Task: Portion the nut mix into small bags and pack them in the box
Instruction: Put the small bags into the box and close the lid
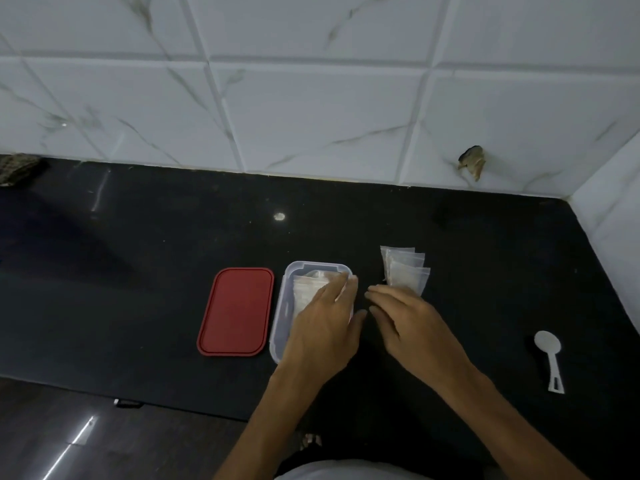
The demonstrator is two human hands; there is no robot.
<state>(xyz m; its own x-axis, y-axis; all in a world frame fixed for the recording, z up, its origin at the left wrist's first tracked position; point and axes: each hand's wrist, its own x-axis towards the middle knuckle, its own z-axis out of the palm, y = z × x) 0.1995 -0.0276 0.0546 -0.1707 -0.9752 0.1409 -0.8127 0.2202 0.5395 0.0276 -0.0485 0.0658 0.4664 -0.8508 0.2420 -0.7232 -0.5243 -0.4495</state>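
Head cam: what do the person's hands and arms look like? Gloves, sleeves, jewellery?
Both are bare. There are no gloves on the left hand or right hand, and no rings, watch or bands visible. The left forearm and right forearm are uncovered to the frame edge, so no sleeves show. The only clothing is a pale grey garment at the bottom edge.

Red lid (236, 311) just beside box (278, 323)

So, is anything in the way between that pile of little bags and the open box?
No object lies between the pile of small clear bags and the clear rectangular plastic box on the black counter. The red lid lies off to its left. Only the left hand covers part of the opening, resting on bags already inside.
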